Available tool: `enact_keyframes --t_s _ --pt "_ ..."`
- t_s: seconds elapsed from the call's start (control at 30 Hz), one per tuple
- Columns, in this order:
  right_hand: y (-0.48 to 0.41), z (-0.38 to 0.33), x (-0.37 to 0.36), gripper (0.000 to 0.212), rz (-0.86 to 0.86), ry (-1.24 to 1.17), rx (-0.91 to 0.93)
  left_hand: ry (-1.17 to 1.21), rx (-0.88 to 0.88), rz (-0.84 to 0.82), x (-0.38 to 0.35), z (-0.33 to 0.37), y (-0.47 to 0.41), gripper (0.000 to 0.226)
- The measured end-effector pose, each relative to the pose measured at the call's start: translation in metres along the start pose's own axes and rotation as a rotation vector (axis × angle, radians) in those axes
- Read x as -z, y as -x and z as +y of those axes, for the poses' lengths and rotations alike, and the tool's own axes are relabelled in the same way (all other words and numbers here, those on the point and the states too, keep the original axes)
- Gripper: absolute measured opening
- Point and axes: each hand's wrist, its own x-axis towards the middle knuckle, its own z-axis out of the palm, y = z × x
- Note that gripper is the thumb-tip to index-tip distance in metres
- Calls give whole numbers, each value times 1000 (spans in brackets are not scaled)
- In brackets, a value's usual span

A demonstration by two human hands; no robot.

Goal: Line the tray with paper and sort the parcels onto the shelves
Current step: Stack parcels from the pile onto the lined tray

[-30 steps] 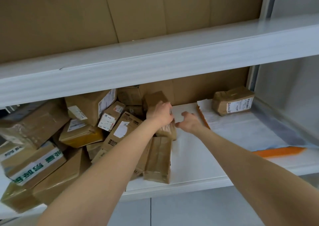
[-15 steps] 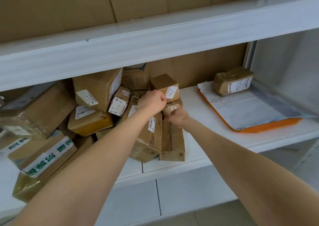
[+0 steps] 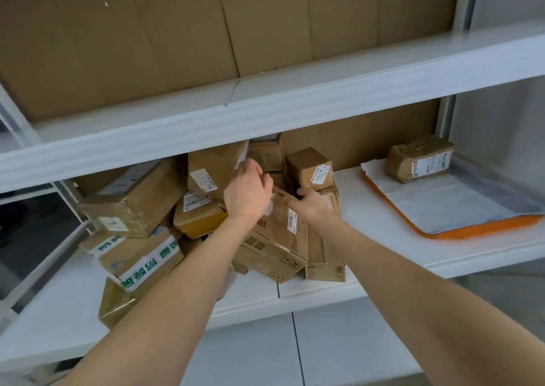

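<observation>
A heap of brown parcels [image 3: 141, 205] fills the left half of the middle shelf [image 3: 383, 238]. A long labelled carton [image 3: 277, 235] leans up out of the heap. My left hand [image 3: 246, 194] curls its fingers over the carton's top end. My right hand [image 3: 312, 207] grips the same top end from the right, its thumb against a small square box [image 3: 309, 167]. At the far right lies the orange tray [image 3: 477, 230], lined with white paper [image 3: 442, 202]. One taped parcel [image 3: 418, 160] sits on its back corner.
An upper shelf [image 3: 265, 105] overhangs the heap, backed by cardboard sheets [image 3: 177, 31]. White shelf surface shows between heap and tray. A grey side panel [image 3: 501, 135] closes the shelf on the right. The shelf's front edge runs below my forearms.
The view has drawn back and tilted up. My hands have risen to the leaning carton's top end, the right one leaving the taped parcel. The tray and its parcel have not moved.
</observation>
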Motion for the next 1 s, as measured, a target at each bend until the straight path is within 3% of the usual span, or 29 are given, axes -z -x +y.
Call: enact_keyframes --t_s 0.13,0.23,0.37,0.53,0.63,0.8,1.0 --pt "2 -51 -11 76 29 -191 65 118 65 284 30 -25 -9 16" --pt "4 -86 -27 87 -3 -374 22 157 158 368 47 -49 -15 32" --pt "4 -116 -47 95 -34 -532 -45 170 306 162 59 -82 -40 61" --pt "-2 -130 -60 87 -10 -626 -106 442 386 -69 53 -95 -67 50" --pt "-4 -133 -60 77 -8 -637 -138 484 352 -111 45 -91 -71 41" --pt "-10 -128 -60 70 -44 -833 -155 496 270 -49 36 -76 -69 46" --pt "-10 -110 -49 70 -25 -1075 -84 335 -82 103 35 -57 -60 41"
